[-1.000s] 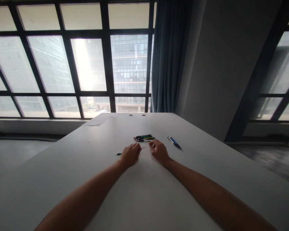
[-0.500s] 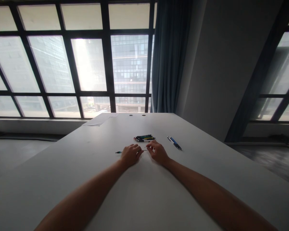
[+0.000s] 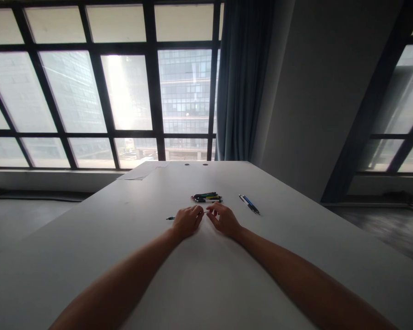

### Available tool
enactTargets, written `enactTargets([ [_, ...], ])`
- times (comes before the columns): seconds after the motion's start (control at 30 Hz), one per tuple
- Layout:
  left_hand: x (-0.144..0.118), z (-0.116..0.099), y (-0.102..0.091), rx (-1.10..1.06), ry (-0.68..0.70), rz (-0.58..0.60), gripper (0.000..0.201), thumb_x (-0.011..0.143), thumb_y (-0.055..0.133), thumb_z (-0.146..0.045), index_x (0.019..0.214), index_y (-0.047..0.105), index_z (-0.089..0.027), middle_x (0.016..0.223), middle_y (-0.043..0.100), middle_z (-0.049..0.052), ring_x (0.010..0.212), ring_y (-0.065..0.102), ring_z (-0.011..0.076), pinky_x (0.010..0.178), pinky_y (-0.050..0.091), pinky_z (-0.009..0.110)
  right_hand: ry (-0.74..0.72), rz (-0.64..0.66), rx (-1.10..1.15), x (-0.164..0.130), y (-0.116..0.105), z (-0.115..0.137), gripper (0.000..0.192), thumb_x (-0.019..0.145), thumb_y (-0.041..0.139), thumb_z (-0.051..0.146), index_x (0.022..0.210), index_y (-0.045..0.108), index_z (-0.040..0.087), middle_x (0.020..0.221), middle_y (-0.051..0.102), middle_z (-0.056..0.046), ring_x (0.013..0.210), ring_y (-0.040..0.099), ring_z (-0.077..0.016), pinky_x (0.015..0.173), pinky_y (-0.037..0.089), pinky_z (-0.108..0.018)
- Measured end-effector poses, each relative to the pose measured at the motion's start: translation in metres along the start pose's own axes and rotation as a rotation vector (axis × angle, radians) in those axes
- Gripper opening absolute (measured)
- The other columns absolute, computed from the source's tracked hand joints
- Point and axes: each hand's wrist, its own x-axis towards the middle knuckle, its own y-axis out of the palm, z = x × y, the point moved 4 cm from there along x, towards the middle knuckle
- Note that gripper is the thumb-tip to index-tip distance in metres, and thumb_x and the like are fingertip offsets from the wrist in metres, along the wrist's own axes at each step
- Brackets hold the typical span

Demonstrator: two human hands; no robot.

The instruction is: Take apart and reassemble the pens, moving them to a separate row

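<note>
where both hands meet, fingers (image 3: 200, 213) pinch the pen (image 3: 172, 217).

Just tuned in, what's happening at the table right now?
A person has both hands together on a white table. The left hand grips a pen, and the right hand pinches at its thin tip end. A pile of pens lies just beyond, and two blue pens lie to the right.

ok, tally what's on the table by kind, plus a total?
Pen held across both hands: 1, the pen between the left hand and right hand.
Pile of pens behind the hands: 1 pile; single pens too small to count.
Blue pens lying to the right: 2.
Sheets of paper at the table's far left edge: 1.
Total: 5 entries, counting the pile once.
</note>
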Motion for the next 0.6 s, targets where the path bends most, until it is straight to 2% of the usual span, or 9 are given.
enactTargets([
  [0.17,0.0007,0.0002,0.0002,-0.017,-0.013,0.004,0.019,0.095,0.037,-0.030,0.098,0.053,-0.020,0.089,0.068,0.003,0.074,0.063,0.0150,0.065,0.045,0.025,0.025,0.002,-0.019,-0.0002,-0.0009,0.0003,0.013,0.087,0.055,0.026,0.095,0.061,0.018,0.082,0.063,-0.003,0.065,0.056,-0.0123,0.063,0.043,-0.024],
  [0.6,0.0011,0.0016,0.0030,0.011,-0.057,0.032,0.028,0.098,0.031,-0.034,0.099,0.054,-0.020,0.089,0.070,0.004,0.073,0.064,0.0164,0.065,0.046,0.026,0.003,-0.019,-0.010,0.0005,-0.0048,0.0062,0.017,0.092,0.048,0.027,0.093,0.063,0.018,0.085,0.063,-0.004,0.065,0.056,-0.0117,0.064,0.043,-0.023],
])
